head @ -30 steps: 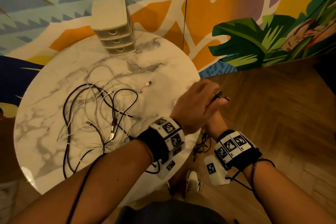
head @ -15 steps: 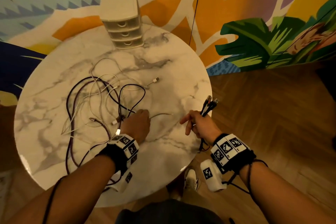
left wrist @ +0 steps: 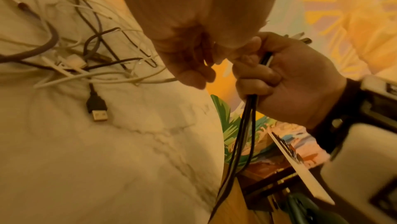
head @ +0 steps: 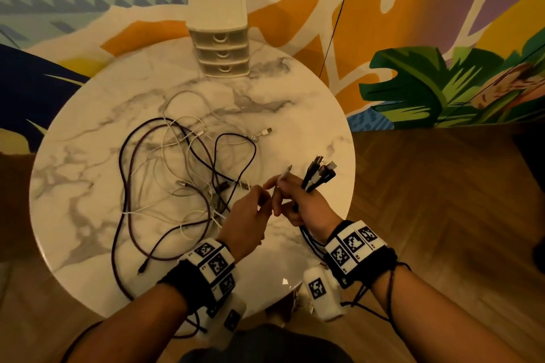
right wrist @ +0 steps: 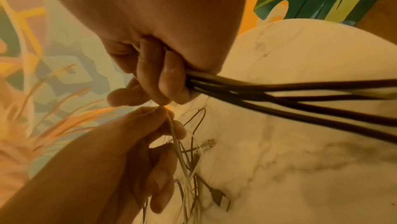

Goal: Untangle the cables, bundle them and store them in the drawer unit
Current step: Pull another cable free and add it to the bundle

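Observation:
A tangle of dark and white cables (head: pixel 177 174) lies on the round marble table (head: pixel 88 186). My right hand (head: pixel 303 200) grips a bundle of cable ends (head: pixel 320 174), plugs pointing up and away; the dark cables (right wrist: pixel 279 95) trail from the fist off the table edge (left wrist: pixel 247 125). My left hand (head: pixel 250 215) pinches a thin white cable (head: pixel 281 180) lifted from the tangle (right wrist: pixel 174 136), its tip beside the right hand's index finger. A small beige drawer unit (head: pixel 219 35) with three shut drawers stands at the table's far edge.
A black USB-A plug (left wrist: pixel 96 109) lies loose on the marble near the tangle. A painted mural wall rises behind the table. Wooden floor (head: pixel 442 215) spreads to the right. A thin black cord (head: pixel 339 15) hangs in front of the wall.
My left hand went from the right hand to the tangle, picked up a thin white cable end, and has brought it back beside the right hand. The right hand keeps its bundle.

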Tool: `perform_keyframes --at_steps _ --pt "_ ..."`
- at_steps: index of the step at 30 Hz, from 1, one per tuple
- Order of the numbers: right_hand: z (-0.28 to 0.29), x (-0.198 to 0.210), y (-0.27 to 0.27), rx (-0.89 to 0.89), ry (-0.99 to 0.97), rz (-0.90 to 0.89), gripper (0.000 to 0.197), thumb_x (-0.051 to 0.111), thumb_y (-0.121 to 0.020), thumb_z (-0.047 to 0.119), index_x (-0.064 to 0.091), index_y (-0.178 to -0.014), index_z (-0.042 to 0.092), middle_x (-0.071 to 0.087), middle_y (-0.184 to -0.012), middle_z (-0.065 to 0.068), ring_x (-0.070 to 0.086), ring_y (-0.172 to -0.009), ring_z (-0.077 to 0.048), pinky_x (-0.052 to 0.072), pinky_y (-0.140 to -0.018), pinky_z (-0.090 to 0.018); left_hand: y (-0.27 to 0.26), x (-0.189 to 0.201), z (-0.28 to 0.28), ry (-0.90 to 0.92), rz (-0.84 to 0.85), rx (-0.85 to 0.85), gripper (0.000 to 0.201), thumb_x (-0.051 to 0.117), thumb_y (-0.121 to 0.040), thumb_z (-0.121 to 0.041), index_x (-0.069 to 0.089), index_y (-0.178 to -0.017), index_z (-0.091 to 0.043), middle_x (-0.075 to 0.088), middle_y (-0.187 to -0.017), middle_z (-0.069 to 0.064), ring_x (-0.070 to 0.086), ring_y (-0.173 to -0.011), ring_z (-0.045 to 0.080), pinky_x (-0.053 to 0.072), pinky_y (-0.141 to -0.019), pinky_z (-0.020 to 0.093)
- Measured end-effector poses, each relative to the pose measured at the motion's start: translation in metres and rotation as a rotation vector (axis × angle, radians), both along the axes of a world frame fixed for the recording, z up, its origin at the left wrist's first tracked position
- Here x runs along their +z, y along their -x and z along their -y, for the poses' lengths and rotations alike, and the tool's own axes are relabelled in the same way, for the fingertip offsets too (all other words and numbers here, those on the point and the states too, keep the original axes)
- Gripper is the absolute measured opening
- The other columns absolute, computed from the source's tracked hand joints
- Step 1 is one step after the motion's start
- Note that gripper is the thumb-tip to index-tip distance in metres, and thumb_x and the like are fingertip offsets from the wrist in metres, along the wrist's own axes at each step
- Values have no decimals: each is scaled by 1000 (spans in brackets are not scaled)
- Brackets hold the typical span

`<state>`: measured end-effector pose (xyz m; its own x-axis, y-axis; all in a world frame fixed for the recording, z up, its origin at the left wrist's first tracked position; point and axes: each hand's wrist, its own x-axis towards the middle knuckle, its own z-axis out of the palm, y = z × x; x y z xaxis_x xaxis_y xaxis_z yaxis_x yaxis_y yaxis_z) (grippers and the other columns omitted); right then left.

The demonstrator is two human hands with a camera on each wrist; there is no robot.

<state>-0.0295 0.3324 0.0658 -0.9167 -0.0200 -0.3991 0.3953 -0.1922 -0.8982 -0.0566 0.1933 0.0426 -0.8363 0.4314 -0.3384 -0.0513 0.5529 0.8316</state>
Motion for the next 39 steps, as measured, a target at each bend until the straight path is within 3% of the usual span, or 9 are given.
perform_keyframes --at_steps 5,8,11,15,20,24,28,31,39 --pt "-3 7 4 -177 -186 -56 30 33 -102 19 56 -86 9 44 -51 -2 37 -42 -8 28 -40 -14 4 -25 29 176 258 -258 23 48 -95 -36 54 -96 -15 65 -88 12 62 -54 20 51 -49 29" --pt "-18 9 9 -347 -189 -84 32 34 -102 22 55 -80 12 39 -44 4 30 -37 -7 24 -37 -18 15 -48 74 567 31 -479 24 44 -96 -29 60 -102 -12 65 -103 10 64 -83 22 46 -69 28" --pt "-33 16 8 -455 -191 -61 31 35 -101 22 53 -75 15 40 -43 6 28 -37 -8 21 -38 -18 51 -53 120 670 -231 -244 24 45 -95 -22 60 -109 -10 61 -113 12 58 -101 30 43 -84 32" --pt "-52 25 2 -643 -133 -39 27 38 -97 21 50 -73 17 39 -46 4 29 -40 -10 19 -39 -18 74 -49 147 581 -415 77 15 52 -91 -7 62 -98 1 59 -103 23 57 -94 39 44 -82 41" --pt "-60 29 -7 -661 -138 -67 27 38 -98 22 51 -75 17 39 -46 5 30 -38 -8 20 -38 -17 38 -61 141 655 -183 -313 33 52 -94 -22 56 -126 -15 52 -135 8 48 -125 24 33 -106 29" --pt "-49 31 -14 -526 -251 -125 32 36 -100 23 51 -73 16 39 -47 1 31 -39 -9 25 -38 -19 30 13 78 649 -266 -426 26 42 -96 -27 64 -105 -16 67 -104 5 62 -90 19 49 -82 32" --pt "-34 34 -19 -272 -291 -134 33 36 -100 23 50 -70 16 38 -48 1 32 -41 -7 26 -41 -18 22 84 7 232 -385 -222 16 50 -94 -31 62 -98 -22 60 -71 -3 49 -57 4 38 -55 19" --pt "-26 39 -24 -111 -282 -107 28 38 -99 20 50 -75 11 36 -51 1 31 -41 -8 26 -43 -20 24 106 -31 18 -345 -169 19 52 -93 -33 60 -107 -24 57 -76 -9 51 -65 6 40 -60 19" --pt "-35 41 -38 9 -321 -160 31 40 -100 13 51 -72 11 48 -47 10 37 -40 -1 29 -44 -12 14 107 -64 -68 -381 -255 13 51 -93 -13 64 -95 -12 60 -84 -5 54 -76 6 41 -66 12"
